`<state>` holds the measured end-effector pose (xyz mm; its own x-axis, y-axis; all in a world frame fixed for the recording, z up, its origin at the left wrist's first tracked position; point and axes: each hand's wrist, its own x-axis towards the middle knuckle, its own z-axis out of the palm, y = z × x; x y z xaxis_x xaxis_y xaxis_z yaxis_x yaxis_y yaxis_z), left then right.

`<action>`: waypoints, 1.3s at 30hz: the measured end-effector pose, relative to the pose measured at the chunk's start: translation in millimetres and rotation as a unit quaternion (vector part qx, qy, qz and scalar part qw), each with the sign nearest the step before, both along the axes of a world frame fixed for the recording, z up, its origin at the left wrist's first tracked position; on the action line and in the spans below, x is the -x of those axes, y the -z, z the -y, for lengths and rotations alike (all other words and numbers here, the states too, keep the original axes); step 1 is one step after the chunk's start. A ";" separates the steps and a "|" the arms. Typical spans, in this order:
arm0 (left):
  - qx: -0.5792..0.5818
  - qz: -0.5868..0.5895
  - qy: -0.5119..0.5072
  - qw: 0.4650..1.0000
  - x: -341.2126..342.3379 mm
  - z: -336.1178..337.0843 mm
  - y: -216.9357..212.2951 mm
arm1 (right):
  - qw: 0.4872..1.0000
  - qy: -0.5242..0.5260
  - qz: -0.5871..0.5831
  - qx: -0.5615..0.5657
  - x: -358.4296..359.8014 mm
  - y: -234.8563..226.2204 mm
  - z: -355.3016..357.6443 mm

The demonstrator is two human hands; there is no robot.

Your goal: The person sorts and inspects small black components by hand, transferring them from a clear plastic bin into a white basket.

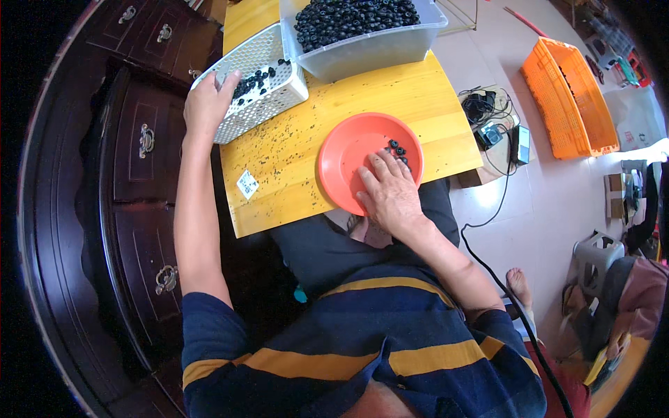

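Note:
My left hand rests on the near rim of a white perforated basket that holds several small black round pieces; its fingers curl over the edge. My right hand lies palm down inside an orange-red plastic bowl, fingers spread toward a few black pieces at the bowl's far side. Both containers sit on a small yellow wooden table speckled with black crumbs.
A clear bin heaped with black pieces stands at the table's far end. A dark wooden cabinet with drawers is on the left. On the tiled floor to the right lie an orange crate, cables and a charger.

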<state>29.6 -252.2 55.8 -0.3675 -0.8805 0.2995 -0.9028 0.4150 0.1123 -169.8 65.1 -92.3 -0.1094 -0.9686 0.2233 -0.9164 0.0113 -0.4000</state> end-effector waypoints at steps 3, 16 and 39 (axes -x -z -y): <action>-0.072 -0.146 0.060 0.985 7.8 -58.6 10.4 | 0.998 -0.036 0.038 -0.022 5.1 5.6 -0.7; -0.294 -0.153 0.042 0.942 2.8 -222.6 132.5 | 0.998 -0.057 0.034 0.013 3.6 2.1 5.9; -0.358 -0.227 0.022 0.905 4.7 -222.0 145.3 | 0.989 -0.137 0.038 0.041 1.7 1.2 -7.0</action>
